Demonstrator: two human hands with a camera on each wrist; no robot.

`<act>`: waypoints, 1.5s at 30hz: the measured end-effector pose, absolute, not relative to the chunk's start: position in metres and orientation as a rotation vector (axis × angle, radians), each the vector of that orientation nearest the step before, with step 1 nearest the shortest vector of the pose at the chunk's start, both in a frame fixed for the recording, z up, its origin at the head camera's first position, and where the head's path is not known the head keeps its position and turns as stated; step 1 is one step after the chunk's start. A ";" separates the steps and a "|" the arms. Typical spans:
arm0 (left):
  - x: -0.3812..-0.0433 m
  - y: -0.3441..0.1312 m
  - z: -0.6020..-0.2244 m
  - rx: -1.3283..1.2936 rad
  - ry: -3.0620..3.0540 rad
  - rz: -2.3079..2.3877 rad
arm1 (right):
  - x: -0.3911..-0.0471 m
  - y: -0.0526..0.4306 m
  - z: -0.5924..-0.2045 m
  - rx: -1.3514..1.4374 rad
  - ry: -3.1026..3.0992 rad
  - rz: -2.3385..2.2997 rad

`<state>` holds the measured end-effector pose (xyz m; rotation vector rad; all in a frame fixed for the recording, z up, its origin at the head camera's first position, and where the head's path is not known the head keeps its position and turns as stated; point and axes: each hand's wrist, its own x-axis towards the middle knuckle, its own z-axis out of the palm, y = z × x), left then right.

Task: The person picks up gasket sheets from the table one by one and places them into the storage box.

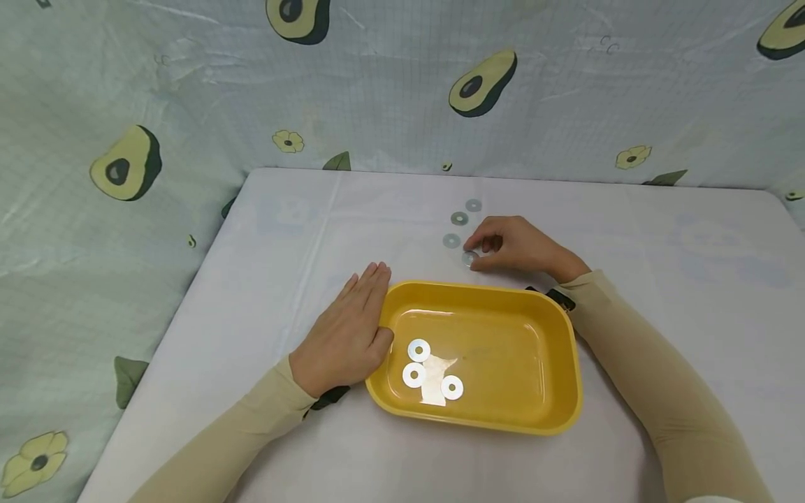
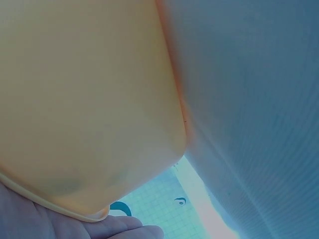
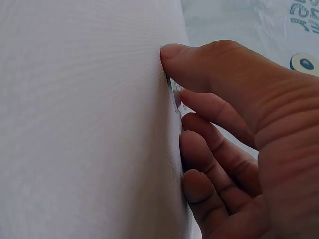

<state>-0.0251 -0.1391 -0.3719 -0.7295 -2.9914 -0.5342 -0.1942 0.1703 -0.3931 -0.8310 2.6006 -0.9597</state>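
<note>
My right hand (image 1: 518,244) bends over a flat metal washer (image 1: 469,258) on the white tabletop, pinching its edges between thumb and index finger. In the right wrist view the washer (image 3: 175,94) shows edge-on beneath the thumb, with the other fingers curled against the cloth. Three more washers (image 1: 459,219) lie just beyond that hand. A yellow tray (image 1: 478,426) stands in front, with three washers (image 1: 418,350) lying in its left half. My left hand (image 1: 346,335) holds the tray's left end, fingers straight along the outer wall and thumb over the rim.
White cloth (image 1: 264,293) covers the table, whose far edge meets a hanging avocado-print curtain (image 1: 390,91). The same print hangs along the left side. A bright reflection sits on the tray floor beside the washers.
</note>
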 end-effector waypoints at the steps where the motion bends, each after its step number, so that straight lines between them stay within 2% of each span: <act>1: -0.025 -0.139 -0.372 -0.730 -2.990 -0.532 | -0.194 0.170 -0.393 -0.842 2.600 -0.956; 21: -0.024 -0.139 -0.371 -0.730 -2.982 -0.530 | -0.191 0.168 -0.393 -0.839 2.593 -0.901; 45: -0.022 -0.137 -0.370 -0.723 -2.964 -0.531 | -0.189 0.172 -0.387 -0.968 2.496 -0.916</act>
